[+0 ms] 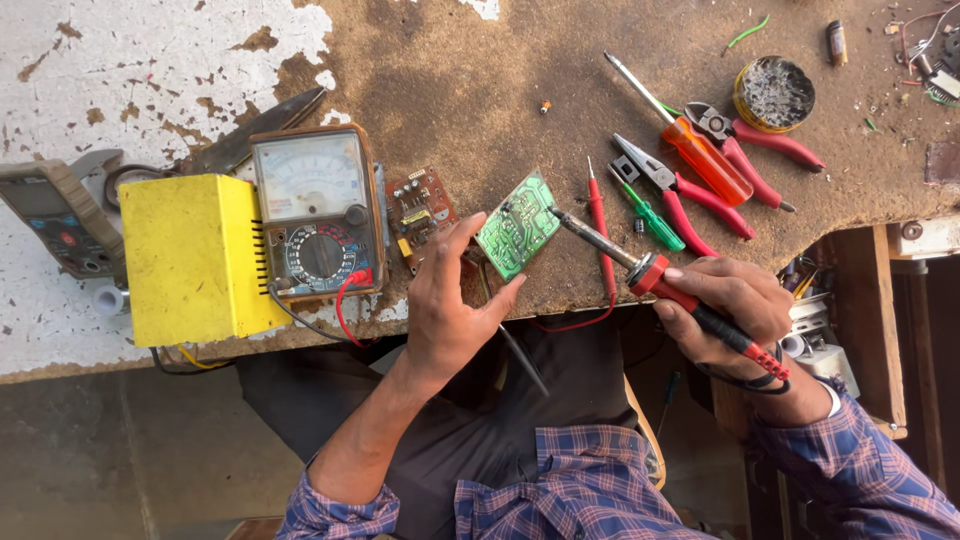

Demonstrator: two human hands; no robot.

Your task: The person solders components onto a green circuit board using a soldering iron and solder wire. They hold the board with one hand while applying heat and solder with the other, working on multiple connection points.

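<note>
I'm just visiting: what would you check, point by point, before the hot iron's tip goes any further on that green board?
1. Left hand grips the green circuit board by its lower edge: ok.
2. Fingers lie apart from the iron's tip: ok.
3. Right hand holds the soldering iron by its red handle, away from the metal shaft: ok.
4. Tip sits on the board's upper right part: ok; the exact joint: cannot tell.
5. Board rests flat on the workbench: not ok, it is tilted up.
6. Solder at hand: cannot tell.
</note>
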